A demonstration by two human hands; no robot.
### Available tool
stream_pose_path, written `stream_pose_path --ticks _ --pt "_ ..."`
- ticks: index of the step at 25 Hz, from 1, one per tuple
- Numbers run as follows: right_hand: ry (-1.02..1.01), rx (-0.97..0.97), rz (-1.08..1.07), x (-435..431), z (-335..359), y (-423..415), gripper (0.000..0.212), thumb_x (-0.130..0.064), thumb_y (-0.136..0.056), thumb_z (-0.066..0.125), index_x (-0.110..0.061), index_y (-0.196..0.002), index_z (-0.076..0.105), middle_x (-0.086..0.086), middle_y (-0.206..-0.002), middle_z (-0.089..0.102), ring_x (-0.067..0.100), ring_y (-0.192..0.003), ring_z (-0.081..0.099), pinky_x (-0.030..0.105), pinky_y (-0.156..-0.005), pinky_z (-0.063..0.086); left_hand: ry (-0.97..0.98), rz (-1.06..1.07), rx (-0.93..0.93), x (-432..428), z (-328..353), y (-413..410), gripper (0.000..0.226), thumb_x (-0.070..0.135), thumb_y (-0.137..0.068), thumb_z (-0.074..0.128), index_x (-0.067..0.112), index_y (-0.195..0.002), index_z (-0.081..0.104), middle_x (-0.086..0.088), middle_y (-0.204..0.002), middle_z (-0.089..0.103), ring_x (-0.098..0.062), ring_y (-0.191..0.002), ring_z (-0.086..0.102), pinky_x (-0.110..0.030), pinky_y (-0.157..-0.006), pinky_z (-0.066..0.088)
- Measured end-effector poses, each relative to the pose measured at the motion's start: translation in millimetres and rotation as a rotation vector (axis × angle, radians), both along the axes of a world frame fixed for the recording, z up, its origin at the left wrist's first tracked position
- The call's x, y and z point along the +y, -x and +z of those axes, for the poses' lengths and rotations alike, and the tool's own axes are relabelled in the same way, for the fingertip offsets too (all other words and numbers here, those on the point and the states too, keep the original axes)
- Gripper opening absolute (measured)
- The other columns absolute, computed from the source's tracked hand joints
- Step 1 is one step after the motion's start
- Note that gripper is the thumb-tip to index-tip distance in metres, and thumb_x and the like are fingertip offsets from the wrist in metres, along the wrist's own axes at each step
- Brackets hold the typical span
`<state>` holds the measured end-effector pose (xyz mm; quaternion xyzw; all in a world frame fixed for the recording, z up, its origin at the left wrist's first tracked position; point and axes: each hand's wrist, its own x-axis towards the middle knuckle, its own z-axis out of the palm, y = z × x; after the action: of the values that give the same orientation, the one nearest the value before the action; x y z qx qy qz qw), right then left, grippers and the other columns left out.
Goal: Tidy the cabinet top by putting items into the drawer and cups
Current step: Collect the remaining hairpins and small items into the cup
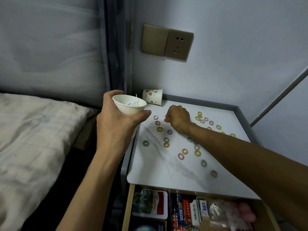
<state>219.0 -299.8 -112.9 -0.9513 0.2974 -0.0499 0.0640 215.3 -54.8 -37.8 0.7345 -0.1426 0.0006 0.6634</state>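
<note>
Bedding (pixel 33 130) fills the left of the frame. At centre, the left hand (pixel 116 117) grips a white cup (pixel 129 105). Just right, the right hand (pixel 178 119) pinches a small white pick (pixel 155 124) on the cabinet top (pixel 150 172), among scattered coloured rings (pixel 197 153). Lower right, the drawer (pixel 127 212) stands open.

Head view, downward over cabinet top (pixel 166 167)

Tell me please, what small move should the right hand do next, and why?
Probably lift the small white piece that the right hand seems to pinch on the cabinet top, and drop it into the white cup held by the left hand. That cup already holds similar white pieces and is held close beside the right hand.
</note>
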Motion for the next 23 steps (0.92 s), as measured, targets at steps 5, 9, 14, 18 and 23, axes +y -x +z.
stream_pose_path --ticks 5,9,14,18,23 --pt "0.120 0.144 0.060 5.1 -0.2 5.2 0.023 -0.012 -0.093 0.058 -0.009 -0.116 0.060 0.014 -0.118 0.064 0.033 -0.106 0.061 0.031 -0.077 0.042 0.006 -0.003 0.002 0.6 1.3 -0.9 0.074 0.034 -0.057 0.091 0.031 -0.120 0.051 0.009 -0.100 0.065 -0.011 -0.090 0.065 -0.042 -0.080 0.057" --pt "-0.001 -0.055 0.243 1.3 3.1 3.1 0.006 -0.014 -0.096 0.055 -0.011 -0.100 0.059 0.010 -0.099 0.066 0.029 -0.091 0.062 0.030 -0.069 0.041 0.003 0.005 0.007 2.7 1.9 -0.8 0.076 0.044 -0.050 0.089 0.037 -0.115 0.051 0.009 -0.098 0.066 -0.014 -0.092 0.066 -0.046 -0.082 0.057" --pt "0.030 0.049 0.554 5.1 6.4 -7.4 0.009 -0.011 -0.088 0.060 -0.018 -0.092 0.064 0.000 -0.088 0.068 0.016 -0.078 0.059 0.029 -0.066 0.045 0.008 0.022 0.009 6.1 2.5 -2.8 0.074 0.043 -0.049 0.088 0.037 -0.113 0.051 0.009 -0.097 0.066 -0.014 -0.092 0.066 -0.046 -0.084 0.056" --pt "0.009 0.070 0.546 6.7 2.7 -5.2 0.010 -0.010 -0.084 0.062 -0.019 -0.081 0.061 -0.007 -0.080 0.060 0.011 -0.072 0.054 0.025 -0.064 0.038 -0.010 0.024 0.000 6.4 3.8 -3.1 0.073 0.037 -0.055 0.091 0.034 -0.116 0.052 0.012 -0.097 0.064 -0.010 -0.091 0.064 -0.041 -0.083 0.056" --pt "0.023 0.052 0.559 9.4 1.3 1.9 0.007 -0.008 -0.085 0.066 -0.015 -0.087 0.065 -0.005 -0.088 0.056 0.013 -0.081 0.056 0.018 -0.063 0.039 -0.004 0.010 0.005 4.0 4.1 -0.8 0.072 0.033 -0.057 0.091 0.033 -0.117 0.051 0.012 -0.096 0.063 -0.006 -0.087 0.064 -0.037 -0.080 0.057"
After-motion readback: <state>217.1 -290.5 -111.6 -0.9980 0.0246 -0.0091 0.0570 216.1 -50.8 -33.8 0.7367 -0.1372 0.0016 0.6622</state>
